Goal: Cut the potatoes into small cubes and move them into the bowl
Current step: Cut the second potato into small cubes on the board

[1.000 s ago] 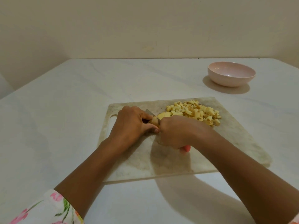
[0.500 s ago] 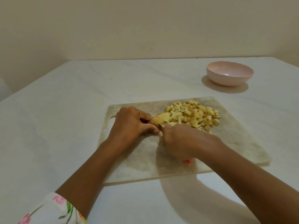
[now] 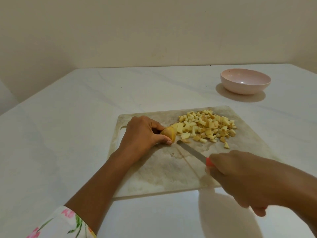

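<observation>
On a white table (image 3: 77,117), at a stained cutting board (image 3: 163,169), my left hand (image 3: 142,134) pinches a yellow, skin-on potato end (image 3: 169,133) beside the heaped cubes (image 3: 205,126). My right hand (image 3: 240,177) grips the knife (image 3: 192,152), its blade just clear. I'd tuck my fingertips back before slicing. The pink bowl (image 3: 245,87) sits empty, well apart.

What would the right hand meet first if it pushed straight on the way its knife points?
Most likely the potato piece pinched by the left hand: the right hand aims the knife tip at its cut end, beside the left thumb. Depth is unclear; the thumb could come first.
</observation>
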